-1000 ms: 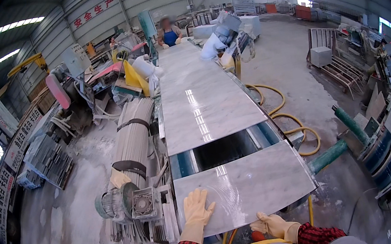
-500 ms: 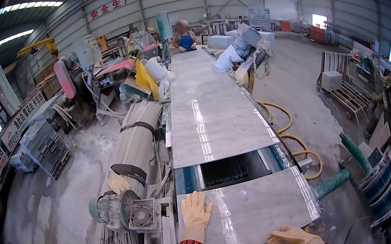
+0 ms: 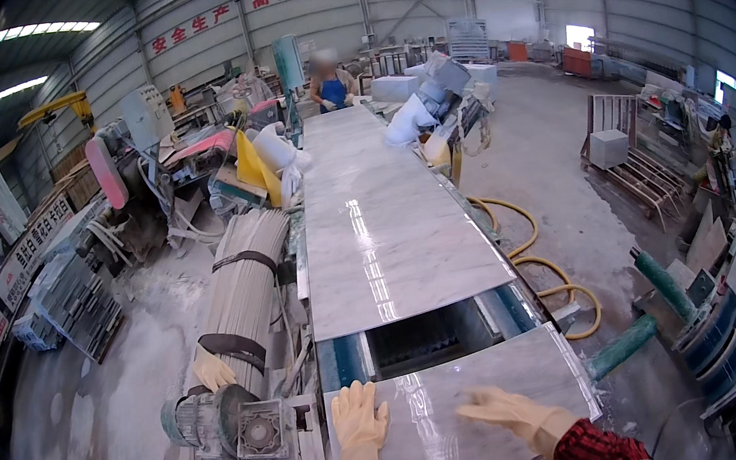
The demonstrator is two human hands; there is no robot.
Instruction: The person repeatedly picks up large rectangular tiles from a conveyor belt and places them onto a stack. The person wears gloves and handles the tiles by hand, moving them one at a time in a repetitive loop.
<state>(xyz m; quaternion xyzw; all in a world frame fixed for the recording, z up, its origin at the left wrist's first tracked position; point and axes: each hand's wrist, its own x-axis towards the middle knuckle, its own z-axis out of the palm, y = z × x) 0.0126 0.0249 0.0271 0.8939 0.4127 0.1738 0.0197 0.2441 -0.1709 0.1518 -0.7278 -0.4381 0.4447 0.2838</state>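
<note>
My left hand [image 3: 359, 424], in a cream rubber glove, lies flat with fingers stretched on the left part of a polished grey-white stone slab [image 3: 451, 383]. Over the middle of the same slab is my right hand [image 3: 511, 412], gloved alike. Its fingers are outstretched and a little blurred, so I cannot tell whether they touch the stone. Both hands hold nothing. Beyond this slab, a longer polished slab [image 3: 402, 235] lies along the machine bed. A gap between the two slabs shows a dark opening [image 3: 430, 334] flanked by blue strips.
A motor [image 3: 202, 418] and a strapped bundle of long strips [image 3: 246, 266] sit left of the bed. On the right are a yellow hose [image 3: 542, 262] and a green roller [image 3: 622, 347]. At the far end stands a person in a blue apron [image 3: 332, 92].
My right hand has moved from the near right edge inward over the slab. My left hand stays flat on it. The whole view has shifted slightly.
</note>
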